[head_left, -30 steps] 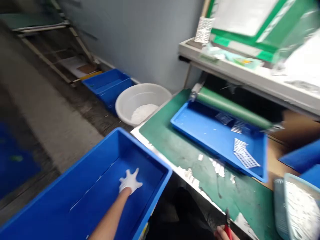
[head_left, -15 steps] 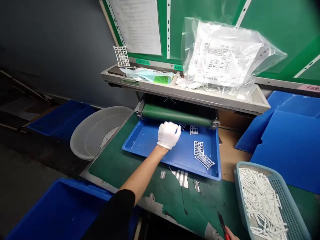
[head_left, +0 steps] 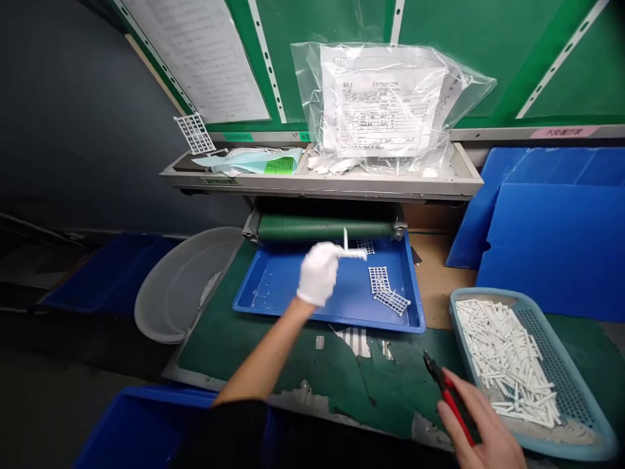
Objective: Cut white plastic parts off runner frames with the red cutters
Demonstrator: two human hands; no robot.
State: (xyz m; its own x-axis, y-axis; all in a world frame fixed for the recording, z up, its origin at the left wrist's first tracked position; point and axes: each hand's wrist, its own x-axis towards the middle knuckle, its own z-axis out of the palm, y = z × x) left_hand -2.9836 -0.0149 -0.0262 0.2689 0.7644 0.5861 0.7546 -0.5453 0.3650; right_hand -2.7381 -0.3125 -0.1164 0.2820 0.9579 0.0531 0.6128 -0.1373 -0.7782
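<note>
- We catch the gloved left hand (head_left: 316,273) in motion above a blue plastic tray (head_left: 244,303), blurred, with a thin white plastic piece (head_left: 352,255) sticking out from its fingers.
- That white plastic piece is up in the air over the tray, near the tray's far edge; its exact shape is lost to the blur.
- The bare right hand (head_left: 483,426) grips red-handled pliers (head_left: 452,404) at the counter's right side, tips pointing away from us, well apart from the left hand.
- Two white plastic lattices (head_left: 385,290) lie in the tray, one overlapping the other, just right of the left hand.
- A blue-green mesh basket (head_left: 569,384) beside the right hand is heaped with white plastic sticks (head_left: 502,358).
- Behind the tray we see a green roller (head_left: 325,228) and, on a grey shelf (head_left: 322,189), a clear plastic bag of paperwork (head_left: 385,98).
- A grey plastic basin (head_left: 170,306) sits just left of the green-matted counter (head_left: 209,345).
</note>
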